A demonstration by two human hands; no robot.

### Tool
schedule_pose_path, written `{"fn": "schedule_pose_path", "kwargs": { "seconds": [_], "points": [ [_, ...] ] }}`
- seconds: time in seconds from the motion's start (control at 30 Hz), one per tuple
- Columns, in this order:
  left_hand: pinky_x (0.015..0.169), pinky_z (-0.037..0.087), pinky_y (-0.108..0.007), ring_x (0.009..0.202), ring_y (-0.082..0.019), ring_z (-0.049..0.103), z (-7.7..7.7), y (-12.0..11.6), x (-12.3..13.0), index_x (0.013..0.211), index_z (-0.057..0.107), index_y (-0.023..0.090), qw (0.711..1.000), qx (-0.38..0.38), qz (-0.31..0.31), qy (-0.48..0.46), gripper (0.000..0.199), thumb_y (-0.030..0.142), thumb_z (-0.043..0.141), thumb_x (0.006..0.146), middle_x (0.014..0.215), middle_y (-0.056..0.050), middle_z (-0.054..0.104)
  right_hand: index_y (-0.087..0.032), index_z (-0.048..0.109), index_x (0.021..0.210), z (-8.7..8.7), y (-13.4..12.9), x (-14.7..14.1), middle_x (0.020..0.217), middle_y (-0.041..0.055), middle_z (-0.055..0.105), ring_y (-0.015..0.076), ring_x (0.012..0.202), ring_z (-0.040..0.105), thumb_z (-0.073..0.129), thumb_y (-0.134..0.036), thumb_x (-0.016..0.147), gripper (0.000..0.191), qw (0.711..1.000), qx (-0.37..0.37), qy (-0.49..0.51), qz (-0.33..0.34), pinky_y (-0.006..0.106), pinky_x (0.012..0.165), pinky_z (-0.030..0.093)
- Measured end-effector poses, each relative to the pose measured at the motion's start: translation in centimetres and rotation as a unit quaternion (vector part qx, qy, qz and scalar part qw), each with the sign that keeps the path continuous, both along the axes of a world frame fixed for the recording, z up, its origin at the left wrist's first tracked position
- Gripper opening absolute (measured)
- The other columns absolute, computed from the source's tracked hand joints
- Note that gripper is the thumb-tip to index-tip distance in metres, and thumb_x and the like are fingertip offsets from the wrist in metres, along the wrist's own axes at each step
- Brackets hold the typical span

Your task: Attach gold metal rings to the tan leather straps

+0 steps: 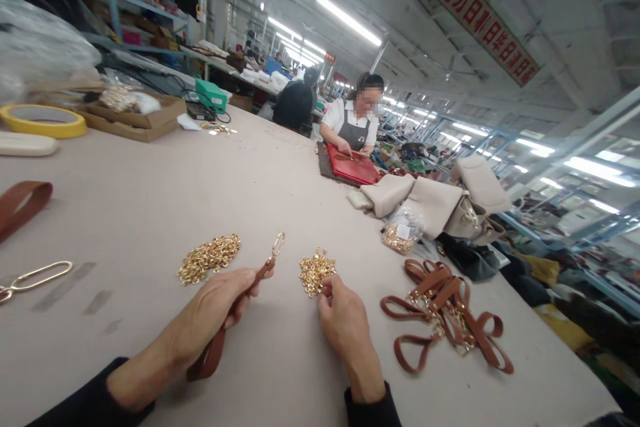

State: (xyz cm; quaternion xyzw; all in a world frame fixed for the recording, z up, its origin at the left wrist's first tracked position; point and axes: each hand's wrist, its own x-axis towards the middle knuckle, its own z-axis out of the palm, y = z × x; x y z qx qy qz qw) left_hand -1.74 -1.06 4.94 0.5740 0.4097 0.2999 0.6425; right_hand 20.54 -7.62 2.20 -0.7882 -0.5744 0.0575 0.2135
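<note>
My left hand is closed around a brown leather wrist strap, its loop hanging below the palm. A gold snap clasp sticks up from the strap's end, past my fingers. With thumb and forefinger pinched together, my right hand touches the near edge of a pile of small gold metal pieces. Whatever is between those fingertips is too small to make out. Beyond my left hand lies a second heap of gold rings or studs. Several finished-looking brown straps with gold clasps are tangled to the right.
Gold-handled scissors and another brown strap lie at left, near yellow tape and a cardboard tray. Beige bags and a bag of gold parts line the right edge. A co-worker handles a red item across the table.
</note>
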Motion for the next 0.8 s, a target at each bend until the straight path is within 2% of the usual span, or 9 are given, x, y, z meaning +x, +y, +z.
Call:
{"fn": "schedule_pose_path", "kwargs": {
  "seconds": [0.2,0.4,0.5,0.63,0.8],
  "points": [
    [0.053,0.036,-0.021,0.057,-0.012,0.045,0.7,-0.4,0.6,0.089,0.068,0.016,0.999,-0.024,-0.012,-0.031,0.027,0.038,0.062,0.075,0.065,0.003,0.053,-0.018,0.061,0.097,-0.5,0.7,-1.1,0.082,0.0064,0.070,0.0211,0.077,0.064,0.048,-0.002,0.082,0.025,0.994,0.001,-0.106,0.009,0.028,0.067,0.040],
    [0.052,0.036,-0.019,0.057,-0.010,0.045,-0.2,-0.6,1.2,0.085,0.068,0.016,0.999,-0.030,-0.031,-0.030,0.023,0.037,0.063,0.077,0.069,0.002,0.055,-0.018,0.063,0.097,-0.5,1.0,-1.3,0.086,0.0074,0.069,0.0219,0.083,0.062,0.045,-0.001,0.084,0.028,0.993,0.015,-0.113,0.043,0.028,0.071,0.041],
    [0.049,0.035,-0.018,0.056,-0.010,0.045,-0.5,-0.5,1.2,0.087,0.070,0.016,0.999,-0.027,-0.016,-0.030,0.027,0.040,0.062,0.078,0.067,0.003,0.053,-0.018,0.064,0.096,-0.5,1.1,-1.3,0.085,0.0075,0.069,0.0217,0.083,0.061,0.045,-0.003,0.085,0.026,0.993,0.018,-0.102,0.062,0.028,0.072,0.041],
    [0.045,0.033,-0.017,0.055,-0.010,0.044,-0.6,-0.5,1.2,0.090,0.071,0.015,0.998,-0.046,0.004,-0.040,0.033,0.043,0.065,0.074,0.065,0.003,0.051,-0.019,0.064,0.091,-0.4,0.8,-0.7,0.084,0.0058,0.068,0.0205,0.083,0.061,0.044,-0.005,0.085,0.025,0.993,0.030,-0.047,0.099,0.028,0.074,0.042],
    [0.043,0.029,-0.017,0.051,-0.008,0.040,-0.8,-0.3,1.2,0.092,0.069,0.015,0.997,-0.058,0.006,-0.045,0.031,0.041,0.063,0.076,0.061,0.004,0.050,-0.022,0.064,0.095,-0.2,0.3,0.6,0.085,0.0016,0.071,0.0183,0.078,0.064,0.049,-0.013,0.084,0.021,0.985,0.038,0.134,0.103,0.027,0.070,0.045]
  ]
}}
